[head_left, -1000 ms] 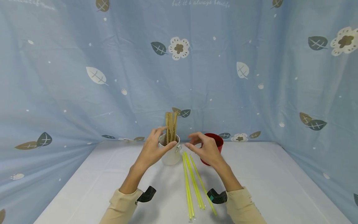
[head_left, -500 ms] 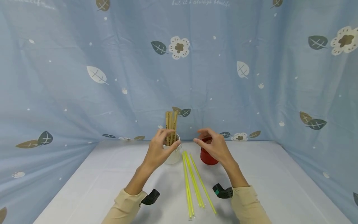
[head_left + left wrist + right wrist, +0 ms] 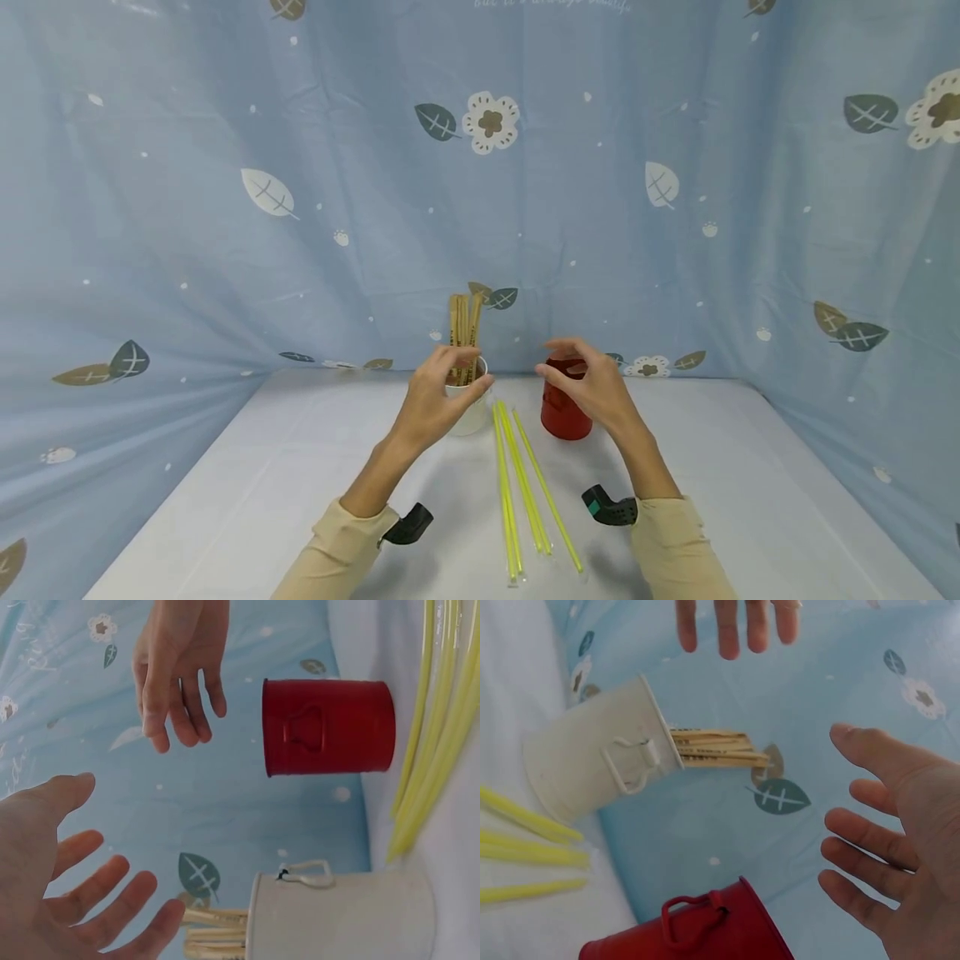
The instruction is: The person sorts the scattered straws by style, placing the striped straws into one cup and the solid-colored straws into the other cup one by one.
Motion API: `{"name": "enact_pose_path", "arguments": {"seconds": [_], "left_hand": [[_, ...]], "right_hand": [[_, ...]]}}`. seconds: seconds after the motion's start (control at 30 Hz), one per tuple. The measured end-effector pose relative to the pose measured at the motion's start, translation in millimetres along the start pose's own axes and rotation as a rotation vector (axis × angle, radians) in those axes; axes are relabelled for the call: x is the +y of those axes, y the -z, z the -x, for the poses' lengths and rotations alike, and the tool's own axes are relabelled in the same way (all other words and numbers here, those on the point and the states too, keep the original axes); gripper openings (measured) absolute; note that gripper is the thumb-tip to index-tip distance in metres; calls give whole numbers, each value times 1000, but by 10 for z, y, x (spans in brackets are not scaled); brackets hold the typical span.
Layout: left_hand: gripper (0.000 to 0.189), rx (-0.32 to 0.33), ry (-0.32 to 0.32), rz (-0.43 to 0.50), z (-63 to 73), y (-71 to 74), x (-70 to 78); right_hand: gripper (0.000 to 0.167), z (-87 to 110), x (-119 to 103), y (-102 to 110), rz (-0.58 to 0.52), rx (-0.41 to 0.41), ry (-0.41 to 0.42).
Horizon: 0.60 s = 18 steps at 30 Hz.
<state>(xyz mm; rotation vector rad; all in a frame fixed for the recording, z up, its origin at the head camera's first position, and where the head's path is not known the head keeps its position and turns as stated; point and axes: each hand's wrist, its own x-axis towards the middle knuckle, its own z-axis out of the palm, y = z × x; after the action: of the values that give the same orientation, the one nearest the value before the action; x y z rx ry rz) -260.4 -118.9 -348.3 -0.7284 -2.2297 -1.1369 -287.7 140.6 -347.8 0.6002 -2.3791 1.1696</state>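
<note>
My left hand [image 3: 437, 398] is raised in front of the white metal bucket [image 3: 468, 423], fingers spread and thumb apart, with nothing in it. Several thin sticks in printed brown paper [image 3: 712, 746] stand in that bucket, their tops showing above the rim. My right hand [image 3: 600, 392] hovers at the red bucket [image 3: 564, 417], overlapping its rim in the head view. In the left wrist view the red bucket [image 3: 337, 726] stands apart from both hands. The right palm [image 3: 937, 832] faces inward, with relaxed fingers and nothing held.
Several bright yellow straws [image 3: 527, 492] in clear wrappers lie lengthwise on the white tabletop [image 3: 712, 500], between the forearms and in front of the buckets. A blue patterned curtain [image 3: 360, 275] hangs behind and at both sides.
My right hand has moved right, from the gap between the buckets to the red one. The left hand has shifted slightly right. The red bucket, leaning right earlier, now stands upright.
</note>
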Motion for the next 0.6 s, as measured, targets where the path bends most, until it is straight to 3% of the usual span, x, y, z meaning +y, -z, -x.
{"name": "enact_pose_path", "arguments": {"seconds": [0.6], "left_hand": [[41, -113, 33, 39, 69, -157, -42]], "right_hand": [[51, 12, 218, 198, -20, 53, -77]]}}
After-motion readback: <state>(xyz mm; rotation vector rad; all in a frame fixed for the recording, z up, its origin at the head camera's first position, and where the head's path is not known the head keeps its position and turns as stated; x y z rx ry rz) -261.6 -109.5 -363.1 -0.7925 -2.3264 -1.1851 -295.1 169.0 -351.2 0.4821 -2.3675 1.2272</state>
